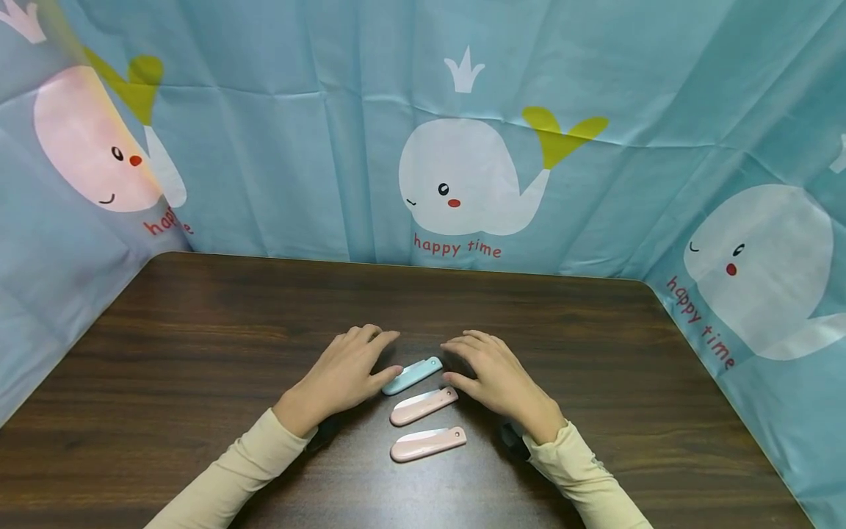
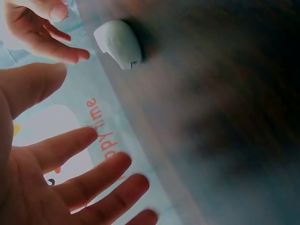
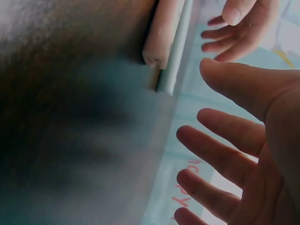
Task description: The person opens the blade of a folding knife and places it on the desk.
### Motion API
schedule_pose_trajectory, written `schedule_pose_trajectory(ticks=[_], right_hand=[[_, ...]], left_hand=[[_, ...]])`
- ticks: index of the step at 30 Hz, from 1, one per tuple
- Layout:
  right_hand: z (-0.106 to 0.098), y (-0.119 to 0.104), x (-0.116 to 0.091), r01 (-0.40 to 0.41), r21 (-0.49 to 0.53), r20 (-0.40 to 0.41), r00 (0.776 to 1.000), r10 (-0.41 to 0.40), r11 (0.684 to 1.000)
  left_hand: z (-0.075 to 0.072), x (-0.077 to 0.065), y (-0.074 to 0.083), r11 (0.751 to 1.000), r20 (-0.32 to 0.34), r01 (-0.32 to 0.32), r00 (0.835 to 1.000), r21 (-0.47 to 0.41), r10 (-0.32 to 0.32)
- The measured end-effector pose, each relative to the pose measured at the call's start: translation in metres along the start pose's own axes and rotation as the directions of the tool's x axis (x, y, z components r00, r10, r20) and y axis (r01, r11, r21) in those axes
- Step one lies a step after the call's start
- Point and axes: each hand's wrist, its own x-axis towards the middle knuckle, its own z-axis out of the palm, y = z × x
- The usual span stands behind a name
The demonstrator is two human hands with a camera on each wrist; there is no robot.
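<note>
On the dark brown, wood-grained tabletop (image 1: 198, 353), three slim folding knives lie flat, one above another in the head view, between and just below the person's hands: a pale blue knife (image 1: 416, 375) farthest off, a middle pink knife (image 1: 424, 408) and a nearest pink knife (image 1: 428, 446). Their handles are smooth and glossy, each an elongated shape with a broad rounded end and a narrower end bearing a small round dot, and a strip of shiny silvery blade shows along the upper edge. All three long axes run from lower left to upper right, the rounded ends left and the dotted ends right; the blue one slants most, the nearest pink one lies closest to level. The left hand (image 1: 352, 369) is spread wide and grips nothing, its thumb overlapping the blue knife's rounded end, though whether it touches I cannot tell. The right hand (image 1: 490, 371) is likewise spread and holds nothing, fingertips near the blue knife's dotted end, thumb beside the middle pink knife's. Cream cloth sleeves (image 1: 228, 470) cover both forearms, and behind hangs a creased light blue cloth (image 1: 264, 169) printed with smooth-outlined white whales
</note>
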Motion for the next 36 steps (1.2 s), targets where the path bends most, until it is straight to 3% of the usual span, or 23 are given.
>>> schedule_pose_trajectory(ticks=[4, 13, 21, 36], right_hand=[[0.003, 0.0, 0.0, 0.027, 0.01, 0.009, 1.0, -0.027, 1.0], [0.01, 0.003, 0.0, 0.053, 0.1, 0.047, 0.997, -0.058, 0.994], [0.01, 0.005, 0.001, 0.034, 0.202, 0.092, 0.994, -0.053, 0.979], [0.013, 0.006, 0.002, 0.037, 0.204, 0.043, 0.998, -0.047, 0.978]], left_hand=[[-0.001, 0.001, 0.001, 1.0, 0.062, 0.002, 0.998, -0.007, -0.002], [0.005, 0.003, -0.004, 0.997, 0.134, -0.007, 0.991, -0.082, 0.018], [0.007, 0.003, -0.008, 0.987, 0.148, -0.053, 0.986, -0.152, 0.076], [0.009, 0.006, -0.005, 0.975, 0.209, -0.001, 0.977, -0.22, 0.049]])
